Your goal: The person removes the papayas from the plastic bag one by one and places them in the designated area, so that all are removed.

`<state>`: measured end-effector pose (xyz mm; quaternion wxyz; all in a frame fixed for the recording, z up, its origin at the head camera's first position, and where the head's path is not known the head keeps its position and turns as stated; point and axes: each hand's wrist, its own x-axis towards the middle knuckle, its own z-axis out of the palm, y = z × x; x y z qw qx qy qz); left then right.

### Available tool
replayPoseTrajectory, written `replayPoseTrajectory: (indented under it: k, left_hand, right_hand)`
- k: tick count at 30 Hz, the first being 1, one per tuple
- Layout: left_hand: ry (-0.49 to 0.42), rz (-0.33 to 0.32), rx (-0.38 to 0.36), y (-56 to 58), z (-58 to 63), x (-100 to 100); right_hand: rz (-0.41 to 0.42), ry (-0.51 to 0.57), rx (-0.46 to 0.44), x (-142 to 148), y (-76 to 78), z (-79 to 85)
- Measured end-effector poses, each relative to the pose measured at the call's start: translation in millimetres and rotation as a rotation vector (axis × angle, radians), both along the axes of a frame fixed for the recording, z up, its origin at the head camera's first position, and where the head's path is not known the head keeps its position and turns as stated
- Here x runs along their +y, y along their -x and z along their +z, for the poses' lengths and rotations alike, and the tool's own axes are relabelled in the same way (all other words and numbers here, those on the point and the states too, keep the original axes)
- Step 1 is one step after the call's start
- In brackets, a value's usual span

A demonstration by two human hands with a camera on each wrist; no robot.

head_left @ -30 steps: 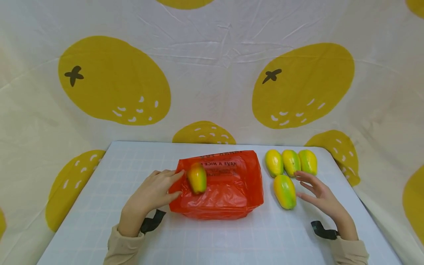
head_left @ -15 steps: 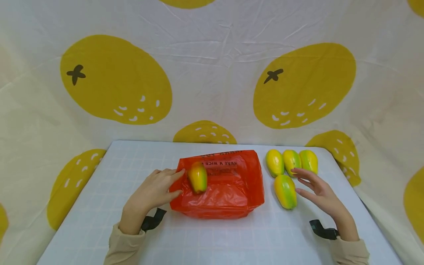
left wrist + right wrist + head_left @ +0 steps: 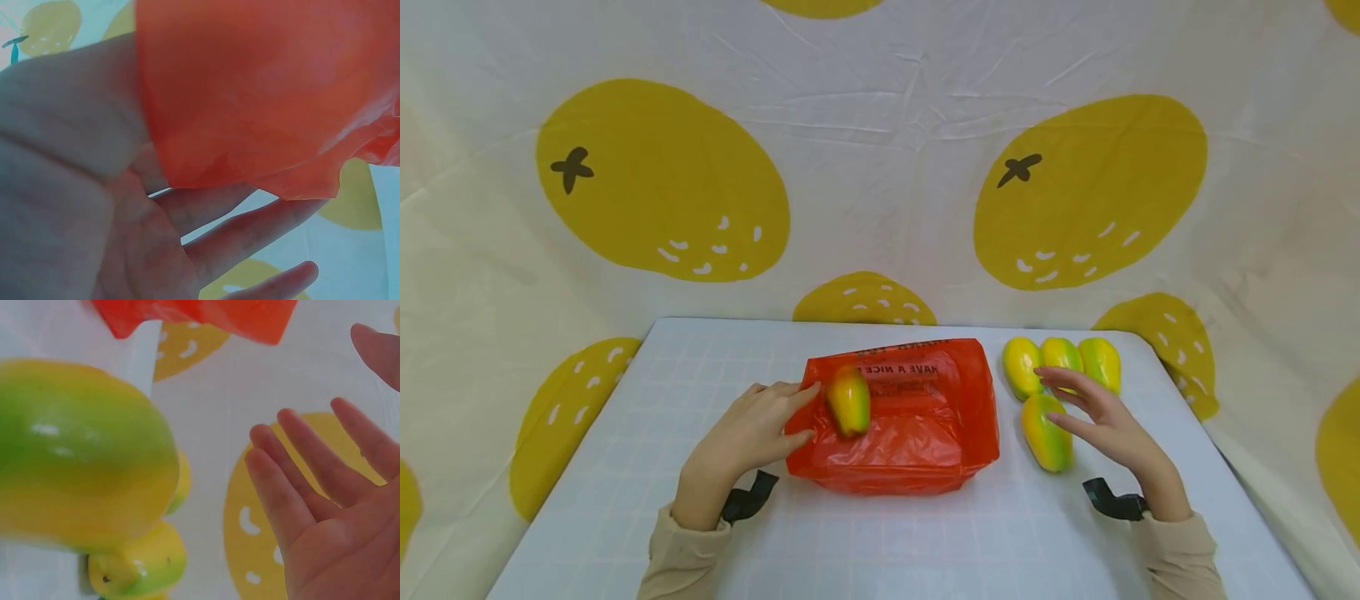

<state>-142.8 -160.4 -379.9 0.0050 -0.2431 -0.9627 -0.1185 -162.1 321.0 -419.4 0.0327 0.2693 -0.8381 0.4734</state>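
Observation:
A red plastic bag (image 3: 917, 450) lies on its side with its mouth towards me. One yellow-green mango (image 3: 850, 404) is in its left part. My left hand (image 3: 745, 433) touches the bag's left edge; in the left wrist view its fingers (image 3: 231, 244) are spread and fairly straight, their tips partly covered by red plastic. My right hand (image 3: 1105, 421) hovers over the nearest loose mango (image 3: 1047, 446), fingers extended and thumb apart, holding nothing. Behind that fruit, several mangoes stand in a row, including the left one (image 3: 1021, 367) and the right one (image 3: 1101, 362).
A white table (image 3: 925, 550) with a faint grid carries everything. Behind it hangs a pale cloth (image 3: 880, 192) printed with large yellow fruit. Black straps (image 3: 1112, 500) sit at the wrists.
My right hand has moved left, from beside the nearest loose mango to over it. The left hand, the bag and the mangoes keep their places.

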Motion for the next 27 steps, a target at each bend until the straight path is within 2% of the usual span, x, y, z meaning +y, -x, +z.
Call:
replayPoseTrajectory:
  k: [12, 22, 27]
  left_hand:
    - [0.001, 0.002, -0.004, -0.7, 1.9, -1]
    - [-0.007, 0.005, -0.005, 0.3, 0.6, -2]
    - [-0.007, 0.003, -0.004, 0.1, 1.6, -2]
  right_hand:
    - [0.011, -0.04, -0.042, -20, 10.5, 16.7]
    - [0.133, -0.003, -0.012, -40, 17.4, 32.6]
    - [0.122, -0.042, -0.004, -59, 16.0, 45.8]
